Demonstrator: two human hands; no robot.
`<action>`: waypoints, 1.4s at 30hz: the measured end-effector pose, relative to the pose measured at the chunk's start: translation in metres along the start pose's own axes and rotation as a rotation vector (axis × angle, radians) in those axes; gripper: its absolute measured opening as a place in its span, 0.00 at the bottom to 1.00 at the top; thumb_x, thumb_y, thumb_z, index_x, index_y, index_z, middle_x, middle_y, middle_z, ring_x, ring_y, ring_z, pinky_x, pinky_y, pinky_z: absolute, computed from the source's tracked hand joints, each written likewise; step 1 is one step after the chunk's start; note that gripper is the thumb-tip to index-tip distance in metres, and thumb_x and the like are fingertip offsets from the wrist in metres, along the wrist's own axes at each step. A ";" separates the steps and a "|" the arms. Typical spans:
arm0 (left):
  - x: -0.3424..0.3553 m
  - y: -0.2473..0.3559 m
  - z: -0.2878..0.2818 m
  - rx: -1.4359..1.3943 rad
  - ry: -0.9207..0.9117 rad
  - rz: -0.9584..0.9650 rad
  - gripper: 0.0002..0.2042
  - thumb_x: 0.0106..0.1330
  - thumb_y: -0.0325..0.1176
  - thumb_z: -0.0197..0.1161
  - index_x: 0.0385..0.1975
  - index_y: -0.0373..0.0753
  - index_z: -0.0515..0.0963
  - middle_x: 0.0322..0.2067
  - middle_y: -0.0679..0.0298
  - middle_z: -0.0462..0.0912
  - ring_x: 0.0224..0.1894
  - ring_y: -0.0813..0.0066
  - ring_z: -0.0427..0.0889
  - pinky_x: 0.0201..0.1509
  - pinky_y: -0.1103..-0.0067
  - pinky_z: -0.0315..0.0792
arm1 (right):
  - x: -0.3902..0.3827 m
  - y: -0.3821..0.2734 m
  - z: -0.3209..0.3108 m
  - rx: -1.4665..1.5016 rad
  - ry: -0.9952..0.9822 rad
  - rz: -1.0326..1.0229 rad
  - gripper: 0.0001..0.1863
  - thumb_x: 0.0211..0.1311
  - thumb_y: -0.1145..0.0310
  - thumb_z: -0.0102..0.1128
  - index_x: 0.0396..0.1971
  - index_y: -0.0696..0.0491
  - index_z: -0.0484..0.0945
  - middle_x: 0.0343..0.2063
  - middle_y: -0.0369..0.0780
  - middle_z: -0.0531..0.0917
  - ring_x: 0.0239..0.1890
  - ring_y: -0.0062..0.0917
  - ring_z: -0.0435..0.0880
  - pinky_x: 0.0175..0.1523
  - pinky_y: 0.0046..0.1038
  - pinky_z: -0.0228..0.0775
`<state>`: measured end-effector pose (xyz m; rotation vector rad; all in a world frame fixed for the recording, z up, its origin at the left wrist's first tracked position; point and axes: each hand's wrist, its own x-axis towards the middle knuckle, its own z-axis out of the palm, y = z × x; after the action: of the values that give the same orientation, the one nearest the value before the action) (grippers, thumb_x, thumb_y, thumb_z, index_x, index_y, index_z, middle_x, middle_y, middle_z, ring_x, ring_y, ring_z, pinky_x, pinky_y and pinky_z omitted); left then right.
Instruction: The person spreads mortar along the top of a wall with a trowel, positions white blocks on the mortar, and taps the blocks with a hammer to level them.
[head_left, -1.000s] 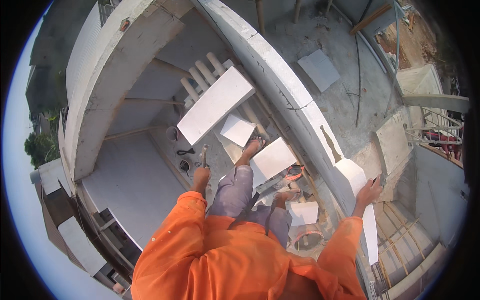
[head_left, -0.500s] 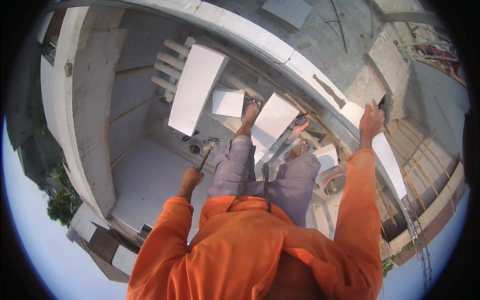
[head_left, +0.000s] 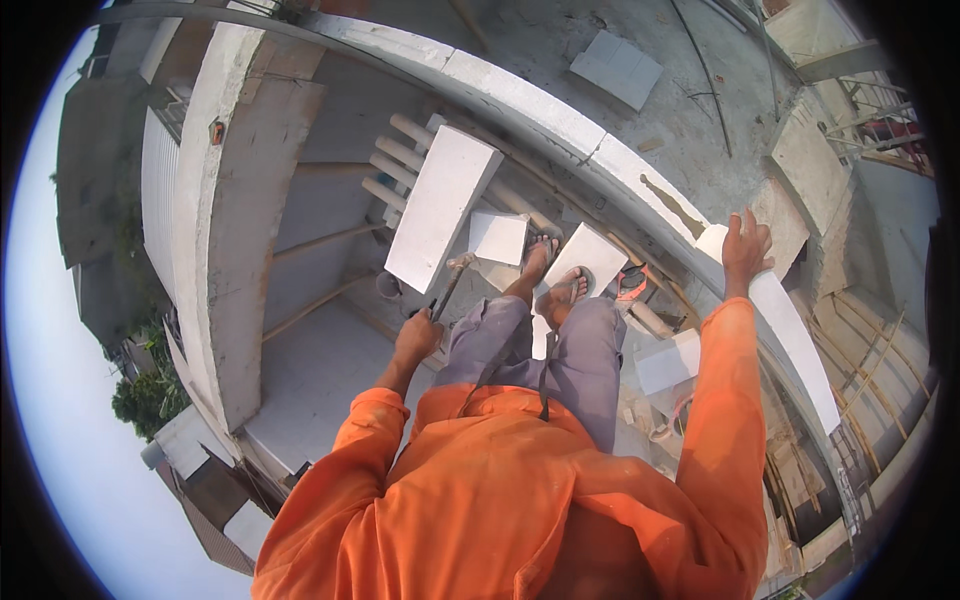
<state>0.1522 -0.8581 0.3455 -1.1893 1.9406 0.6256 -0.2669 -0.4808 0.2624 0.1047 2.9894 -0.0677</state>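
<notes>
My left hand is closed round the dark handle of a hammer, held above the room floor. My right hand rests with fingers spread on a white block along the top of the right-hand wall. Below me are a long white block, a square block and another block, with my sandalled feet on or beside them. An orange tool, perhaps a saw, lies to the right of these blocks.
Pale poles stick out under the long block. A tall wall stands left. Beyond the right wall are a concrete floor with a slab, leaning panels and bamboo poles. Roofs and trees show at far left.
My right foot has come up onto the block beside my left foot. My left hand and hammer have shifted upward and right, and my right hand's fingers have spread on the wall-top block.
</notes>
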 end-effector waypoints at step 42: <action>0.118 -0.132 -0.166 -0.253 -0.248 -0.166 0.10 0.51 0.29 0.60 0.30 0.30 0.75 0.16 0.56 0.75 0.14 0.66 0.74 0.14 0.70 0.65 | -0.305 -0.031 -0.011 0.777 -0.627 0.418 0.22 0.55 0.64 0.54 0.48 0.60 0.75 0.32 0.38 0.79 0.31 0.21 0.76 0.38 0.22 0.69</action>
<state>0.1801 -1.0993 0.3457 -1.3419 1.5715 0.9033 0.0299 -0.5312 0.3199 0.6446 2.1115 -0.9917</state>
